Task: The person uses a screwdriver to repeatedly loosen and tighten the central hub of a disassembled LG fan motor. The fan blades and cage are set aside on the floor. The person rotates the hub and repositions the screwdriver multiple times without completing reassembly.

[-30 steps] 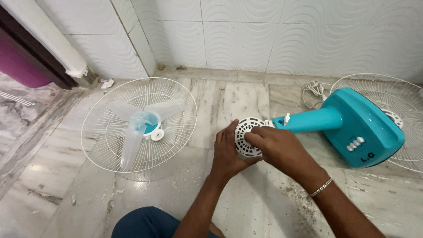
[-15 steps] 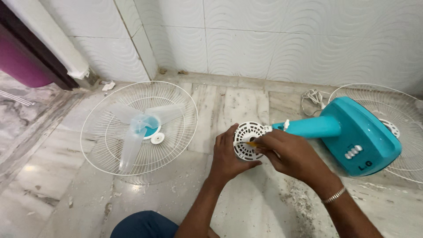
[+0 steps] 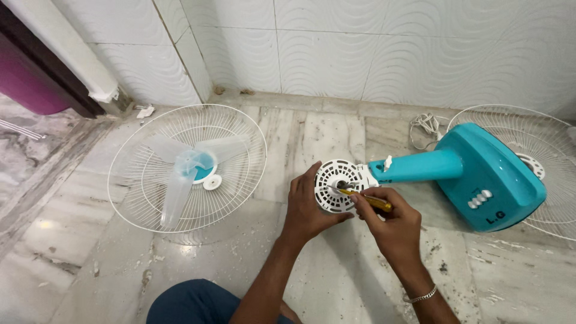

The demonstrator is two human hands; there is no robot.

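While the teal plastic fan body [image 3: 480, 174] lies on its side on the grey marble floor [image 3: 336, 282], a white wire guard [image 3: 186, 165] with translucent pale blue blades [image 3: 180, 174] resting in it sits well to that body's left, close to the tiled wall's corner. Nearer the body, the left hand [image 3: 309, 207] cups the round white slotted motor housing [image 3: 337, 183] from the lower left, fingers curled loosely on its rim. That housing caps the body's teal neck [image 3: 420, 167], whose long axis runs left to right, housing end pointing left. Just right of the housing, the right hand [image 3: 390, 225] pinches a yellow-handled screwdriver [image 3: 363, 198], tip aimed left into the housing's centre. Grey lettering marks the body's lower right face, beside white buttons. Behind the body lies a second white wire guard [image 3: 540, 162], cut by the frame's right edge. Bare floor spreads below the body.
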